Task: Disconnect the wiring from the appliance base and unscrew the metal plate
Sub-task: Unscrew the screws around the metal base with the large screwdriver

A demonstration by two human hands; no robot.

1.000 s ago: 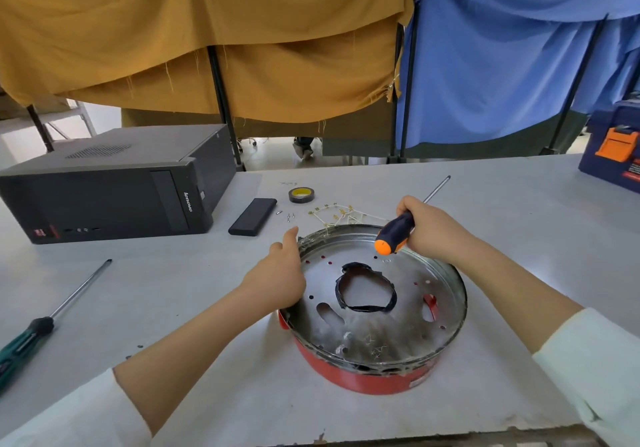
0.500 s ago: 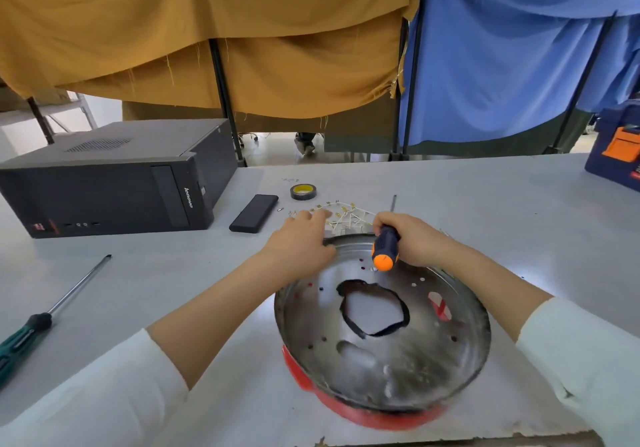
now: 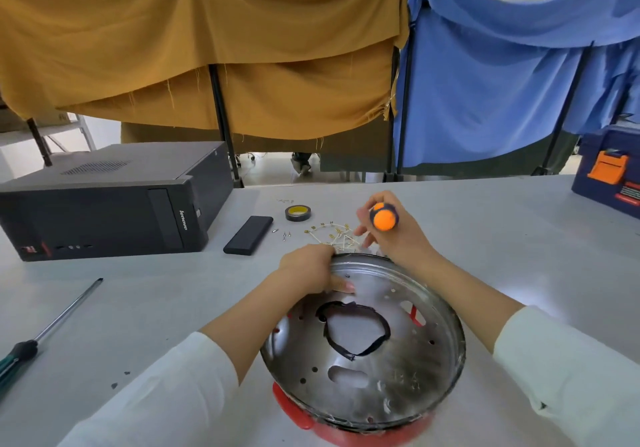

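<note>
The appliance base [image 3: 363, 360] is a round silver metal plate with a ragged black-edged hole in its middle, sitting in a red rim [image 3: 298, 415] near the table's front edge. It is tilted up toward me. My left hand [image 3: 311, 270] grips its far rim, thumb on the inner face. My right hand [image 3: 391, 231] holds an orange-and-black screwdriver handle [image 3: 382, 218] upright just beyond the far rim; its shaft is hidden. A tangle of thin wires with brass terminals [image 3: 332, 235] lies on the table behind the base.
A black computer case [image 3: 104, 200] lies at the left. A black slab [image 3: 247, 235], a tape roll [image 3: 298, 212] and loose screws [image 3: 284, 235] sit mid-table. A green-handled screwdriver [image 3: 45, 332] lies front left. A blue toolbox [image 3: 609, 176] stands at the far right.
The base has tilted further up toward me. My left hand shifted along the far rim. My right hand swung the screwdriver upright, its orange end now facing me.
</note>
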